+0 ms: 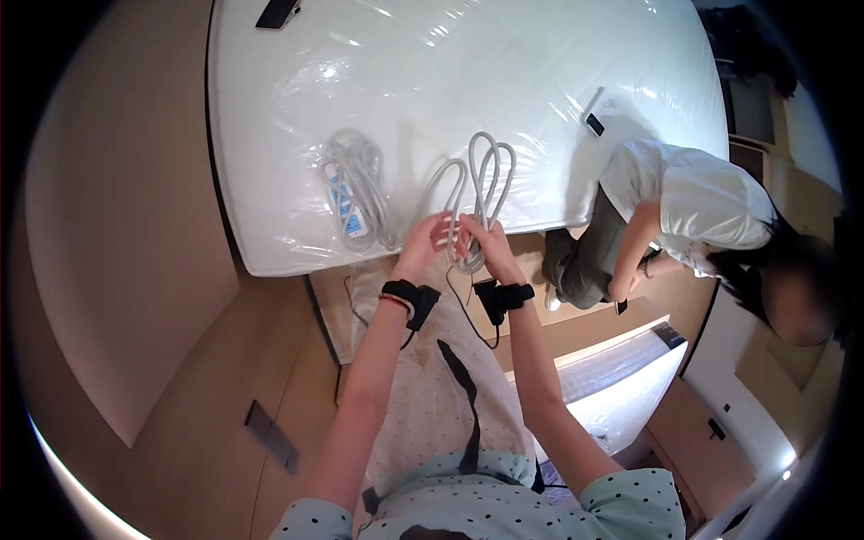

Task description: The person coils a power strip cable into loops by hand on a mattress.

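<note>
A light grey cable (483, 171) is gathered in long loops at the edge of a plastic-covered mattress. My right hand (490, 245) is closed around the bundled loops near their lower end. Beside it, my left hand (427, 241) has its fingers curled at the strand on the left of the bundle, fingertips close to the right hand. A second coiled grey cable (371, 180) lies on the mattress to the left. Partly under its loops is a white power strip (353, 221) with a blue label.
The mattress (288, 117) carries a phone (275, 13) at the far left and a small white box (601, 113) at right. A person in a white shirt (702, 193) sits at its right edge. A dark flat object (270, 436) lies on the wooden floor.
</note>
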{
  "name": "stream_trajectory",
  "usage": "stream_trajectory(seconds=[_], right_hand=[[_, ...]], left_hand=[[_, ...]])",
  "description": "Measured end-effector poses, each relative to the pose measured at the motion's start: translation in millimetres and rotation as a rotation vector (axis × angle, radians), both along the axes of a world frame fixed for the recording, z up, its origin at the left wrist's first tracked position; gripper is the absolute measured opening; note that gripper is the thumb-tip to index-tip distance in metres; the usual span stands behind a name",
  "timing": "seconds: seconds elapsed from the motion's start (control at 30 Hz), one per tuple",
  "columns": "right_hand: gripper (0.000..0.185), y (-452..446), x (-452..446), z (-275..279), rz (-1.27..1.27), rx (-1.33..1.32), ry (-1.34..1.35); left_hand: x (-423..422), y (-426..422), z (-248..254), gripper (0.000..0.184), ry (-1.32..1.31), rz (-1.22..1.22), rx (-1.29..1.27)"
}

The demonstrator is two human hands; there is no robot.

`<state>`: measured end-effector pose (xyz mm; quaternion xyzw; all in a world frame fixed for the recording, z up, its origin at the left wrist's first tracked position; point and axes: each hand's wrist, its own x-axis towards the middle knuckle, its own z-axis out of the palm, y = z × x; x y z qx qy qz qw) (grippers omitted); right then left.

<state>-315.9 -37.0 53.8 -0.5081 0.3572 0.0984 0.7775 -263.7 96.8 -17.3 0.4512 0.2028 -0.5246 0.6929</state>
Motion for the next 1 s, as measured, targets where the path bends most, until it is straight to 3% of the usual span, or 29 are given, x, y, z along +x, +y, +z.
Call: stream_trajectory(seconds=[0.03, 0.13, 0.17, 0.3, 0.4, 0.53, 0.63, 0.73, 0.87, 1.0], right_hand=[[0.034, -1, -2, 4, 0.0, 0.011, 0.01], [0.033, -4, -5, -2, -0.049, -0.152, 0.14], [0.033, -7, -7, -3, 0.05, -0.283, 0.219], [0.032, 1, -10, -1, 0.444, -0.263, 0.235], [0.034, 26, -10, 2, 0.279, -0.117, 0.075], [0.019, 41, -25, -17, 0.181, -0.012, 0.006], [0.014, 44, -31, -20, 0.131, 0.068, 0.008], [0.01, 48, -34, -14, 0.147, 0.107, -0.06], [0.009, 47, -42, -11, 0.165, 0.185, -0.114], [0.009, 38, -57, -22, 0.078, 0.125, -0.047]], left_hand=[[2, -1, 5, 0.028, 0.056, 0.115, -0.109], [4, 3, 17, 0.028, -0.144, 0.049, 0.014], [5, 6, 22, 0.026, -0.187, 0.069, 0.043], [-1, 22, 34, 0.019, -0.445, 0.009, 0.119], [1, 30, 42, 0.015, -0.527, -0.126, 0.102], [8, 37, 42, 0.023, -0.423, -0.156, 0.079], [4, 47, 14, 0.033, -0.7, -0.161, 0.465], [-4, 49, -12, 0.038, -0.771, -0.086, 0.506], [-8, 54, -53, 0.034, -0.924, -0.245, 0.428], [10, 50, -41, 0.027, -0.868, -0.412, 0.474]])
